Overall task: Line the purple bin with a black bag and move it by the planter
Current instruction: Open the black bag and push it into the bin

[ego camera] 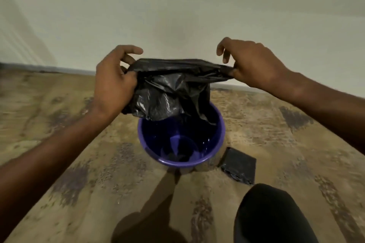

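- Black-clad knee (276, 215), bottom right, is what sits closest to the lens, over the mottled tan floor (59, 163) that runs back to a pale wall (177, 16).
- Both forearms reach in from the lower corners toward the middle of the view.
- Bin (181, 162): purple, round, standing upright on the floor with its mouth facing up at the camera; the glossy inside is bare, and the base shows at the bottom.
- Bag (171, 92): black, thin and shiny, crumpled. It is stretched sideways between the two hands, so its long axis runs left to right along the top edge, which is pulled into a taut band. The rest hangs down loose from that edge, and its lower folds dip past the far rim into the bin's mouth.
- Left hand (114, 83): curled tight around the bag's left end, with plastic bunched under the thumb and in the palm; the index finger lifts a little above the edge.
- Right hand (254, 63): pinches the bag's right corner between thumb and the lower fingers; the index and middle fingers are spread and bent downward, clear of the plastic.
- Folded pack (239, 165) of black plastic lies flat on the floor just beside the bin, at its right, whether it touches I cannot tell.
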Motion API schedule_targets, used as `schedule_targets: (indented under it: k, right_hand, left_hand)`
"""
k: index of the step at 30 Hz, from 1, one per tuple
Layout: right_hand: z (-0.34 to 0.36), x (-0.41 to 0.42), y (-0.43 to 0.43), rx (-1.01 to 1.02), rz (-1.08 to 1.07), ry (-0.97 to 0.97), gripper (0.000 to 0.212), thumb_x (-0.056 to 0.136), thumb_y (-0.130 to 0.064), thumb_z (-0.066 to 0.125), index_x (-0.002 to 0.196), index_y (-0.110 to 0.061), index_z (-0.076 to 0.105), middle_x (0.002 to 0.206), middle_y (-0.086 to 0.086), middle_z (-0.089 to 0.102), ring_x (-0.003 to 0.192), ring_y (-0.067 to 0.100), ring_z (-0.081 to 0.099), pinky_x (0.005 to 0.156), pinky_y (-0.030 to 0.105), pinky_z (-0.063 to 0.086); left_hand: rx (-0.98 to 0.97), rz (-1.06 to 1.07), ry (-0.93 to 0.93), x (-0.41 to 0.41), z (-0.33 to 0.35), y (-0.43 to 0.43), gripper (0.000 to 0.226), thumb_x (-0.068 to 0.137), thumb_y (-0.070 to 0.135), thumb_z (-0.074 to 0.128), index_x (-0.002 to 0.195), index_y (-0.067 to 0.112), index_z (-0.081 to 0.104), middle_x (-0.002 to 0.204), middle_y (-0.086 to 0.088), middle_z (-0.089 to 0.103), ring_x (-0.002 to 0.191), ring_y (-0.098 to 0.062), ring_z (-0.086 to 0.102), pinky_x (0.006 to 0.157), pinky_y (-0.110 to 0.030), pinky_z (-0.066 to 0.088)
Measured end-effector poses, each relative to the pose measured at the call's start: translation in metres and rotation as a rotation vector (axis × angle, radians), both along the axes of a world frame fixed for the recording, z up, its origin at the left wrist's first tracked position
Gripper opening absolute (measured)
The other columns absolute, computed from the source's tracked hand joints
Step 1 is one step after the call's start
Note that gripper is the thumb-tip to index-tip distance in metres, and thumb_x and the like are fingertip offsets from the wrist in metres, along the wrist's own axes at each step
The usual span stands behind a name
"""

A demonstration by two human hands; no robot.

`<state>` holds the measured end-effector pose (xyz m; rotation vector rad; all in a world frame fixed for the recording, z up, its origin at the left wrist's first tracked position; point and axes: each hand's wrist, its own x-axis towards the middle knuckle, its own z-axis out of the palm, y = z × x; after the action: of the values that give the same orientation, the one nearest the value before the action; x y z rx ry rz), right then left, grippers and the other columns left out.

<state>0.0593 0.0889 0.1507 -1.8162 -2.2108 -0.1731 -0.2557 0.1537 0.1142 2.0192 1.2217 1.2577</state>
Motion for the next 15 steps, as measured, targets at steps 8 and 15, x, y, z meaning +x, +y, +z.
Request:
schedule_targets:
  k: [8,15]
  right_hand:
    - [-0.024,0.028,-0.006,0.049,0.276,-0.220,0.015,0.103,-0.025,0.041,0.104,-0.016,0.053,0.107,-0.002,0.057,0.057,0.027,0.056,0.050,0.034,0.045]
    - [-0.023,-0.029,-0.009,0.186,0.247,0.106,0.014,0.098,-0.029,0.064,0.107,-0.018,0.065,0.112,-0.001,0.062,0.078,0.016,0.069,0.063,0.035,0.056]
  left_hand:
    - [0.090,-0.101,0.592,-0.052,-0.011,0.026,0.034,0.077,-0.014,0.054,0.074,0.020,0.056,0.099,-0.003,0.051,0.085,-0.030,0.058,0.068,-0.032,0.038]
    - [-0.058,-0.154,0.316,-0.028,-0.003,-0.006,0.047,0.091,-0.003,0.047,0.120,0.021,0.076,0.114,0.004,0.066,0.106,-0.007,0.060,0.093,-0.008,0.043]
